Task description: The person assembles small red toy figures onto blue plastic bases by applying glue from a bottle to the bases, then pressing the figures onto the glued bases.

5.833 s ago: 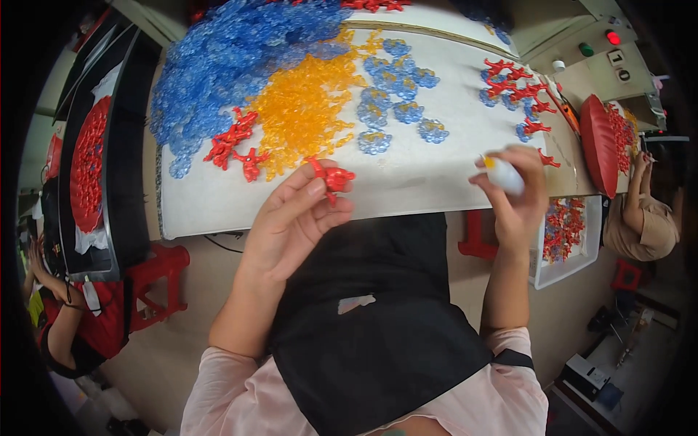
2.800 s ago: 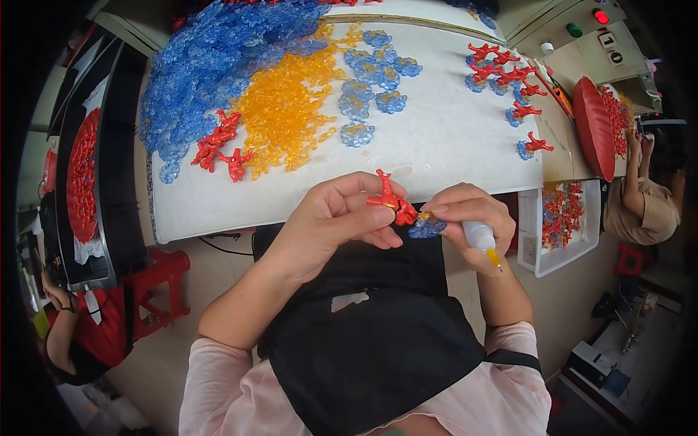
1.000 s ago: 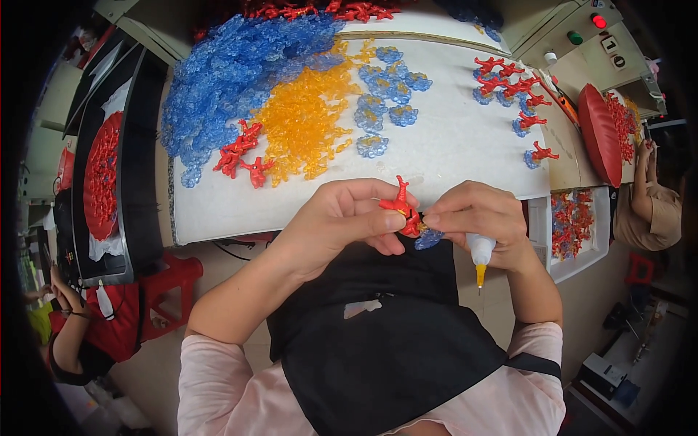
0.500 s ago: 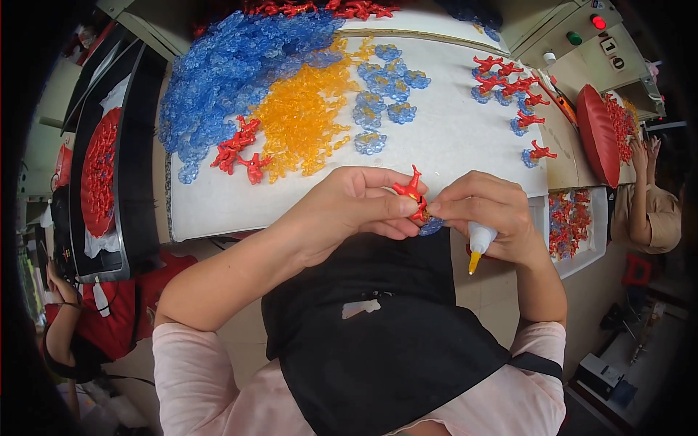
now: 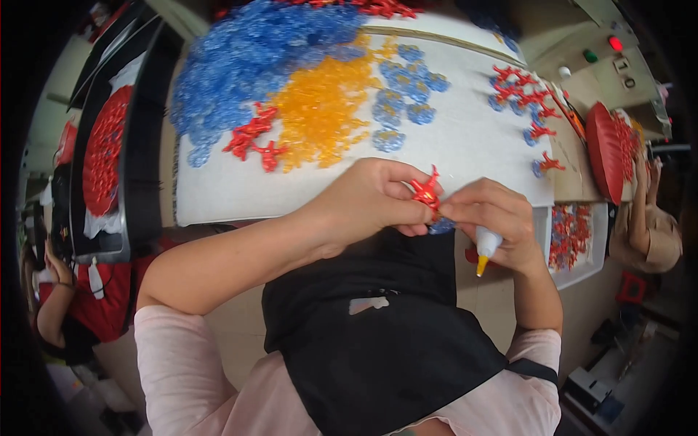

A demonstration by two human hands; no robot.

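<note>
At the table's front edge, my left hand point(image 5: 382, 196) is closed round a small red plastic figurine point(image 5: 426, 192), its limbs sticking up past my thumb. A clear blue plastic piece point(image 5: 441, 226) shows under the figurine, between my two hands. My right hand point(image 5: 502, 218) pinches at the figurine's lower right side with thumb and forefinger; what lies right at those fingertips is hidden. Tucked in the same hand is a white squeeze bottle point(image 5: 488, 241), its yellow nozzle pointing down.
Heaps of blue pieces point(image 5: 240, 73) and amber pieces point(image 5: 320, 109) cover the table's left. Red figurines point(image 5: 254, 131) lie beside them. Blue pieces with amber on top point(image 5: 389, 139) stand mid-table. Figurines on blue bases point(image 5: 538, 132) line the right. A white bin point(image 5: 582, 272) sits lower right.
The whole view has shifted, so table and hands appear farther right. The figurine is turned slightly in my left hand. Both hands keep their grip.
</note>
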